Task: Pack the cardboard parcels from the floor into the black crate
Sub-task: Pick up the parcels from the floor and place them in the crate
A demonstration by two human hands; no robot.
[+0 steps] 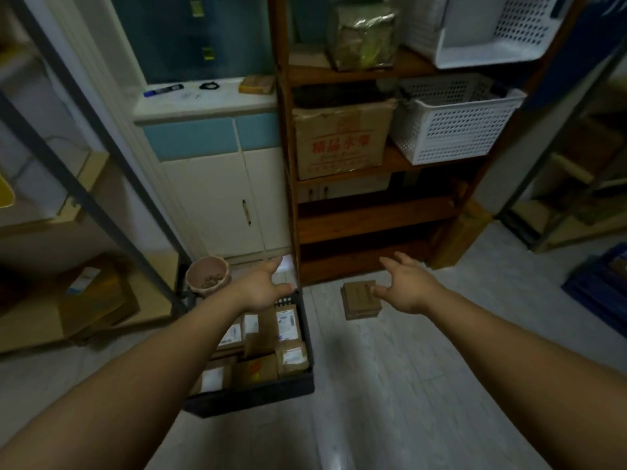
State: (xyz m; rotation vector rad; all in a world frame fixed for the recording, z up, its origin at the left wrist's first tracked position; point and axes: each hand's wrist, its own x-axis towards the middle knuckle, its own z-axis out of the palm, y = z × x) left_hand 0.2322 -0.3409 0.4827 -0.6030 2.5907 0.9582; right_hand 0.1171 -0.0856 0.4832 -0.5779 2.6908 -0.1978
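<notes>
Pale tiled floor [407,385] fills the lower half of the view, closed in by a wooden shelf unit [369,218] at 12 o'clock and a cream cabinet [220,201] at 11 o'clock. On the floor at about 7 o'clock from the frame's middle sits the black crate [258,395], already holding several cardboard parcels [271,347] with white labels, packed side by side. A small stack of flat cardboard parcels, the floor stack [361,300], lies on the tiles at 3 o'clock of the crate, just in front of the shelf unit's foot.

Both arms reach forward. The left hand [261,288] hangs over the far end of the crate, fingers loosely spread, gripping nothing. The right hand [409,284] is spread wide with its thumb over the right edge of the floor stack; whether it touches the cardboard cannot be told, and it grips nothing.

A pinkish pot [207,275] stands at 10 o'clock of the crate. White perforated baskets [454,127] and a printed carton [341,144] rest on the shelves.
</notes>
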